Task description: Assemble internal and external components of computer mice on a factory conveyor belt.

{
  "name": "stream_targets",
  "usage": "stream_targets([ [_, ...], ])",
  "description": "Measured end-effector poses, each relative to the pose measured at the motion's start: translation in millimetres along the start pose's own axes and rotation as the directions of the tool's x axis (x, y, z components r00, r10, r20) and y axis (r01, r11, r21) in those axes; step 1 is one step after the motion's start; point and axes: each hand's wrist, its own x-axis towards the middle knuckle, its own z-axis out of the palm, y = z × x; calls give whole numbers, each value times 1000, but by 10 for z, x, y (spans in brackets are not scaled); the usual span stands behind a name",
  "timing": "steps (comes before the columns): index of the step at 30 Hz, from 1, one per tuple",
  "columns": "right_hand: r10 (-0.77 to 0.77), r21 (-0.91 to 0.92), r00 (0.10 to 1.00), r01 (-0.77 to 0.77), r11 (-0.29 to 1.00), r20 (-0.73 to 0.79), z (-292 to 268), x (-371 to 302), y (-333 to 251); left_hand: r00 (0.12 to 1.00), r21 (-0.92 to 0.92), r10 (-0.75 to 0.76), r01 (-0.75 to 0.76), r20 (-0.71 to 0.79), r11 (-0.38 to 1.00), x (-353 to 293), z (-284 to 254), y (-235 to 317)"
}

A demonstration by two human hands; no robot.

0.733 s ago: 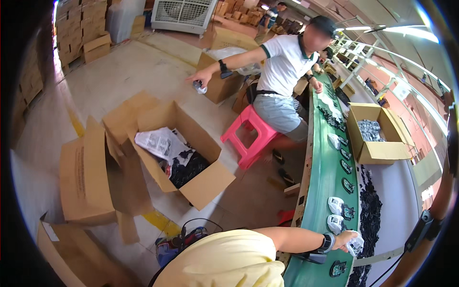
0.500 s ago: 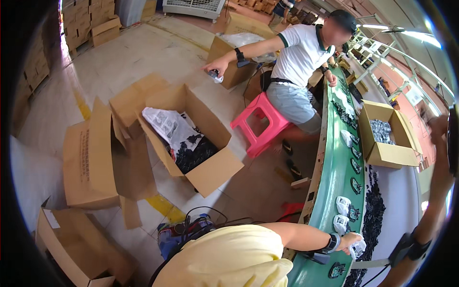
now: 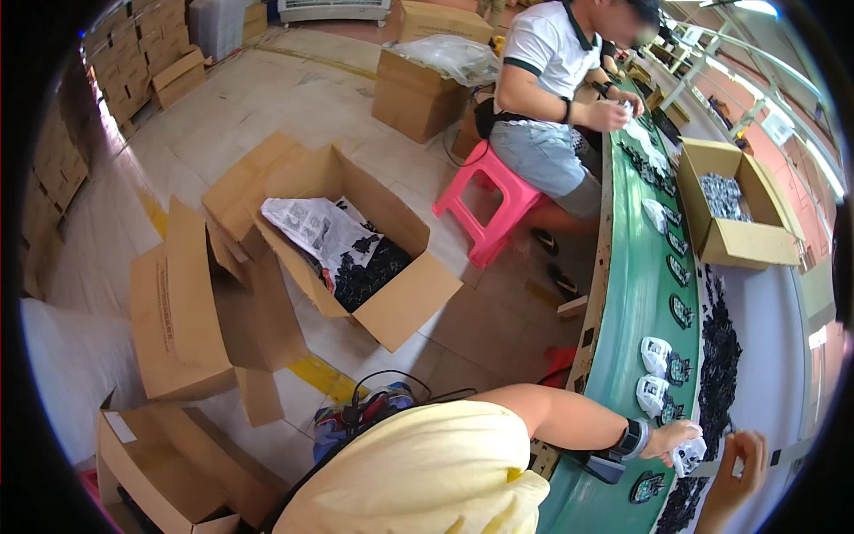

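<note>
My left hand (image 3: 672, 442) is closed on a small white plastic bag (image 3: 688, 455), printed in dark marks, over the right edge of the green conveyor belt (image 3: 614, 343). What the bag contains is hard to see. Just right of it, my right hand (image 3: 740, 470) is raised with curled fingers; whatever they may pinch is too small to name. A dark part with a green centre (image 3: 648, 487) lies on the belt below my left hand. Farther up are two white bags, the nearer bag (image 3: 652, 395) and the farther bag (image 3: 656, 355), with similar dark parts beside them.
Many small black pieces (image 3: 719, 356) are heaped along the belt's right side. An open carton (image 3: 738, 240) holds silvery packets beyond. Across the belt's left edge, a co-worker (image 3: 551, 89) sits on a pink stool (image 3: 485, 200). Open cartons (image 3: 391, 303) stand on the floor at left.
My right hand has come down from high at the right to beside my left hand. The co-worker's outstretched arm has drawn in over the belt. The view has shifted slightly.
</note>
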Motion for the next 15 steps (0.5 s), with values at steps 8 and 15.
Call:
stream_targets([
  [8,403,-95,912,-408,908,-73,-438,-1127,276,972,-56,-90,105,215,993,-712,187,510],
  [15,520,-37,842,-529,848,-142,-690,-1968,273,889,96,-406,394,211,914,-740,620,52],
])
